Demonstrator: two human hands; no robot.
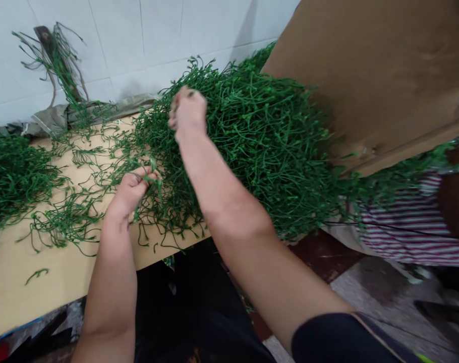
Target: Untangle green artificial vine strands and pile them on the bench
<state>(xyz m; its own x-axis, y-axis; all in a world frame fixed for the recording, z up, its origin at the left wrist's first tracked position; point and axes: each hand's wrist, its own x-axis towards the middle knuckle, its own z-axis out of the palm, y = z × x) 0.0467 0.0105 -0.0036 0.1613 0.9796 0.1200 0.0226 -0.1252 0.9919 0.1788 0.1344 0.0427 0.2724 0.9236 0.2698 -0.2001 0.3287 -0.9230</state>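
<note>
A large heap of thin green stems (263,136), apparently plastic, with small knobbed or forked ends, lies on the tan board. My left hand (131,186) is closed, pinching a few green stems (154,174) between thumb and fingers, just above the stems scattered on the board. At the heap's left edge, my right hand (189,113) is curled, its fingers turned away from me. Motion blurs it slightly, and whatever it grips is hidden.
The tan board (63,277) carries scattered stems and a second green pile (13,176) at the left. More stems hang on a brown upright piece (46,40) by the white tiled wall (157,35). A large cardboard panel (373,75) leans at the right, near a person's striped garment (403,227).
</note>
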